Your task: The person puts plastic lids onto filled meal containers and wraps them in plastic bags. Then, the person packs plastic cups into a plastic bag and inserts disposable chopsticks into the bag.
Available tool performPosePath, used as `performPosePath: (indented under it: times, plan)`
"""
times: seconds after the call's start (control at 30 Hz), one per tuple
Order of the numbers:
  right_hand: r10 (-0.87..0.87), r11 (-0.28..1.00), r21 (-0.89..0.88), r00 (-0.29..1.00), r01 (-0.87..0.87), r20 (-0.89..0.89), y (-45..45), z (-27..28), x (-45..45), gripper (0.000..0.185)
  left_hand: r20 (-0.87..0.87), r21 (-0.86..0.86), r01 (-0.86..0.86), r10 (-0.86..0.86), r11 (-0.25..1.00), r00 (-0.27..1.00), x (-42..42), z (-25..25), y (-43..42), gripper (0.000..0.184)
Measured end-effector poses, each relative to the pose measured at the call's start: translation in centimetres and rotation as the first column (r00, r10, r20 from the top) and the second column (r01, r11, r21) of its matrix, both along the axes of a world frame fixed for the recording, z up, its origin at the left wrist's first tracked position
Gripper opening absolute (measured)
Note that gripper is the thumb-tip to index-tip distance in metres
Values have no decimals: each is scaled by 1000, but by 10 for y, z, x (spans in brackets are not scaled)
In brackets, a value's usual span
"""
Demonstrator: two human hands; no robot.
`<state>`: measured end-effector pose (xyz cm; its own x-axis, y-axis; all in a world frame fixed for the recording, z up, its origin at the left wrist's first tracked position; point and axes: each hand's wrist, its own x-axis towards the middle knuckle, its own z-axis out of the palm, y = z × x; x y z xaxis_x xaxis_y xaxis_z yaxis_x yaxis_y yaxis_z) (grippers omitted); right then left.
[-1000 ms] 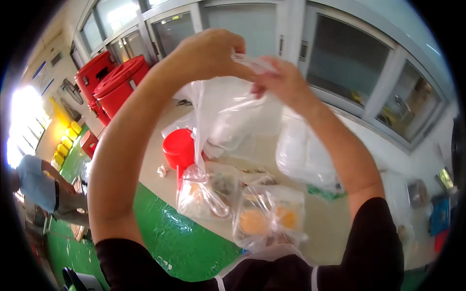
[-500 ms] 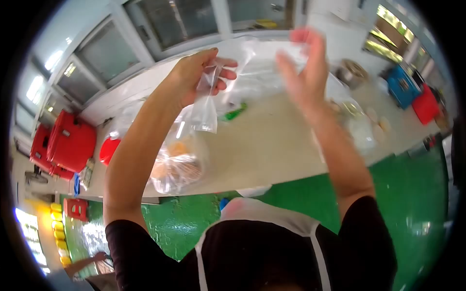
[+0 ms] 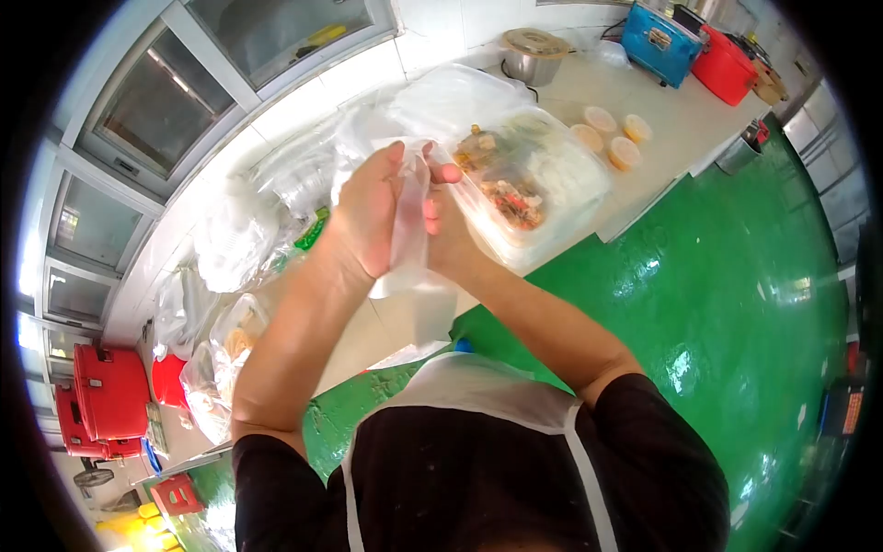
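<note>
A clear plastic bag hangs between my two hands, above the counter. My left hand is closed on its left side, near the top. My right hand meets the bag from the other side, fingers curled at its upper edge; part of that hand is behind the film. Just right of them lies a clear lidded food container, with rice, vegetables and reddish pieces showing through the plastic. Behind the hands, a heap of clear plastic lies along the wall.
Several small lidded cups stand right of the container, with a metal pot behind. A blue box and red container are farther right. Bagged food, a green packet and red boxes lie left.
My view has swung right, bringing the food container and cups into clear sight. My right hand, apart and blurred before, has come in beside the left at the bag.
</note>
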<state>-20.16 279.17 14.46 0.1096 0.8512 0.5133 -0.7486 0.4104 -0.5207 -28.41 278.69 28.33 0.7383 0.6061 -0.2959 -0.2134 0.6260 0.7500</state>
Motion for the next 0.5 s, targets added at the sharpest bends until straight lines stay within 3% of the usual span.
performPosePath:
  times: [0.07,0.1,0.17,0.2,0.23,0.27,0.3,0.37,0.4,0.47,0.5]
  plan:
    - [10,996,-89,995,-19,-101,5,2,3,12,109,-21,-44,46,999,993,2,-16,7,38]
    - [46,955,-275,973,-109,-227,-3,0,16,6,173,-28,-69,73,997,982,6,-21,8,38]
    - [-91,752,-659,989,-9,-118,2,15,35,7,182,-68,-122,133,990,974,15,-31,7,40]
    - [-140,717,-647,963,259,230,5,27,41,9,187,-87,-152,166,985,968,15,-35,8,41]
    - [-166,642,-568,816,515,553,9,38,48,12,205,-22,-148,149,989,967,11,-40,15,44]
    - [-191,700,-242,502,672,843,3,38,54,14,173,-36,-187,190,982,966,6,-40,21,45]
    - [-256,735,130,96,666,962,3,40,61,16,144,-50,-224,229,973,963,2,-39,27,47]
    - [-176,835,131,34,534,984,2,57,72,16,116,-98,-266,277,959,954,-6,-43,36,52]
    - [-146,874,129,1,468,989,3,61,78,16,198,-170,-250,281,953,939,-12,-42,39,52]
    - [63,919,-148,234,366,970,20,56,92,16,366,-284,-213,311,935,877,-23,-34,44,54]
    - [200,909,-299,324,292,925,29,60,97,16,399,-261,-330,413,907,818,-27,-32,42,53]
